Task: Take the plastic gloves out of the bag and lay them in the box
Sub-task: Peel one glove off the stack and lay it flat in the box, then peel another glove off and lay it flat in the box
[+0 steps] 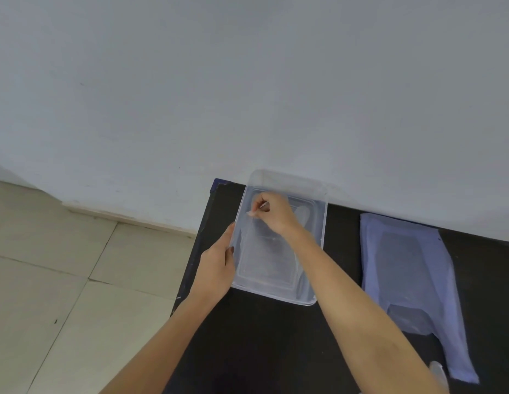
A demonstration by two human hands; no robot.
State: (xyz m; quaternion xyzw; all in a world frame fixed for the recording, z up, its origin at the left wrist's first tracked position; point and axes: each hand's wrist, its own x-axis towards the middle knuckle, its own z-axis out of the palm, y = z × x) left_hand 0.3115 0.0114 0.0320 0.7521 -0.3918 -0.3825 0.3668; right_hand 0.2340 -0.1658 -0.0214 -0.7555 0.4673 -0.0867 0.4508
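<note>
Forearms enter from the near edge and cross a black tabletop [276,351]. A small pale item [438,372] lies at the near right; I cannot identify it.

The lavender bag [409,268] lies flat on the right of the tabletop, well apart from the box. Its handles point toward me and its long axis runs near to far. A darker patch shows through it; I cannot tell whether gloves remain inside.

The clear box [276,294] stands left of the bag, near the tabletop's left edge, with its long axis also near to far. The left grip [217,264] lies along the outside of the left long wall, fingers fairly straight and thumb by the rim. I read it as steadying the box, not clamping it.

The right grip [271,213] is over the far end of the box, thumb and forefinger pinched together on the thin film of a plastic glove [262,243]. The glove lies inside the box, lengthwise along it. A rounded lobe at the far right suggests its fingers point away from me, though the film is too clear to be certain.

I judge the laying-in step to be in hand. The next move calls for releasing the pinch low, so the film settles flat, then reaching right to the bag.

Beyond the box are a pale wall [247,81] and, to the left, a tiled floor [48,280].
</note>
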